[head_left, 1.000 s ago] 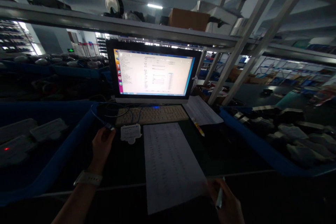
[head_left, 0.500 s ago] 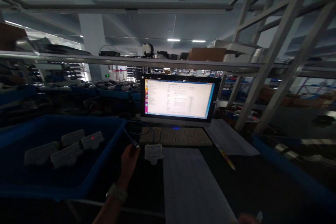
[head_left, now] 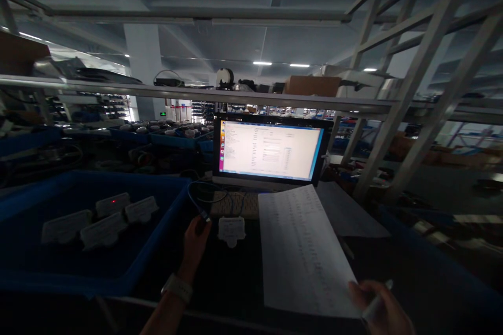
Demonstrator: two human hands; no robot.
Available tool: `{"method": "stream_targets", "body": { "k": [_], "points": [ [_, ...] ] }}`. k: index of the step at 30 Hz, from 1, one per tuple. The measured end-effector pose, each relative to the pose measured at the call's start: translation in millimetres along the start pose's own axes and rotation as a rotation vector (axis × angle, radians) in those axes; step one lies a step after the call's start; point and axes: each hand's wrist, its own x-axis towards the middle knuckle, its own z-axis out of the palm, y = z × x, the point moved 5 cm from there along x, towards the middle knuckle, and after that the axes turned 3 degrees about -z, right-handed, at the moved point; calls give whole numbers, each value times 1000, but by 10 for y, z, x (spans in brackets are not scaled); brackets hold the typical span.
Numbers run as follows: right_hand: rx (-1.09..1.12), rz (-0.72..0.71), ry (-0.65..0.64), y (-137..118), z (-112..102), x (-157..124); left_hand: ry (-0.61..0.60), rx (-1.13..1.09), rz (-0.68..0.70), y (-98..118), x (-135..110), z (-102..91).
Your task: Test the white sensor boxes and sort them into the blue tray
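Your left grip [head_left: 196, 238] was pinched on a cable plug [head_left: 204, 215], blue lead pointing away toward the keyboard [head_left: 231, 203]. A white device [head_left: 231, 230] lay just beside it on the counter [head_left: 231, 285]. Your right grip [head_left: 379, 309] was clenched on a pen [head_left: 377, 301] and the near right corner of the sheet [head_left: 302, 251]. The sheet's long axis ran from you toward the monitor [head_left: 271, 149], its far end over the keyboard. A blue bin [head_left: 157, 251] sat to the left.

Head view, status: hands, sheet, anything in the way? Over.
Left hand pinching blue cable plug beside small white device. Right hand gripping pen and printed sheet at its near corner. Sheet raised, covering most of keyboard.
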Motion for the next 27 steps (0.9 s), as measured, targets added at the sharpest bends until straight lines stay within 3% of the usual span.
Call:
{"method": "stream_targets", "body": {
  "k": [6, 10, 13, 17, 19, 22, 27],
  "points": [
    [53, -97, -106, -193, 454, 112, 5, 34, -1, 45, -3, -13],
    [-63, -168, -179, -193, 528, 111, 22, 65, -16, 52, 11, -14],
    [-105, -185, -135, -205, 476, 102, 18, 90, -8, 77, 9, -7],
    [195, -98, -44, -288, 393, 159, 12, 137, 18, 155, -17, -5],
    [378, -35, -65, -358, 439, 227, 1, 156, 22, 189, -29, -1],
    [517, 37, -176, -456, 647, 333, 2, 160, 11, 223, -43, -1],
    [513, 164, -295, -418, 1052, 378, 14, 155, -25, 248, -61, 0]
  ]
}}
